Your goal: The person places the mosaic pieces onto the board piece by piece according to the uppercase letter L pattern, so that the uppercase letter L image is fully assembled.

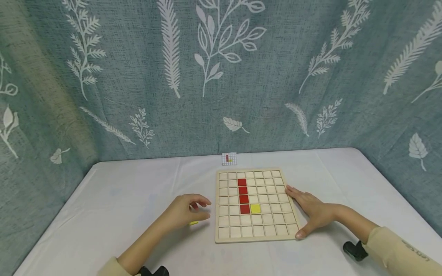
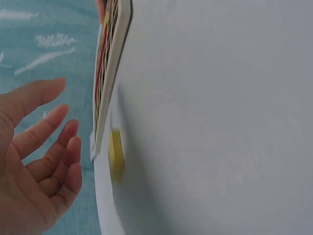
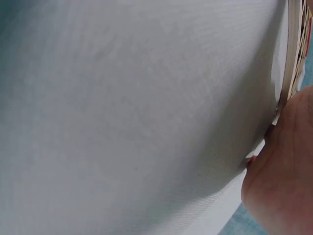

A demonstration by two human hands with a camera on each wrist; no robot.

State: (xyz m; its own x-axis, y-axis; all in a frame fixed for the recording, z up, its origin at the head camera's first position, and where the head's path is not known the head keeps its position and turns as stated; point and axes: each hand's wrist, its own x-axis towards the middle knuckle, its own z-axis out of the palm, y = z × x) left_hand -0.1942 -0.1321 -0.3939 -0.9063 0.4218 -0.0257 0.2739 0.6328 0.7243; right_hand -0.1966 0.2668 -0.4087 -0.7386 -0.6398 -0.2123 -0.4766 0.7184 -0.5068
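A wooden grid board [image 1: 269, 230] lies flat on the table. Several red tiles [image 1: 243, 199] stand in one column of it, and a yellow tile [image 1: 255, 208] sits right of the lowest red one. My left hand [image 1: 183, 211] hovers left of the board, fingers loosely bent and holding nothing. Beneath it lies a loose yellow piece [image 2: 116, 156], mostly hidden by the hand in the head view. My right hand [image 1: 315, 211] rests against the board's right side, thumb at the near corner and fingers stretched along the edge.
Behind the board lies a small printed card [image 1: 229, 159] with a red and yellow grid pattern. White cloth covers the table [image 1: 138, 184], and a blue-green leaf-patterned curtain [image 1: 193, 126] hangs behind and at both sides.
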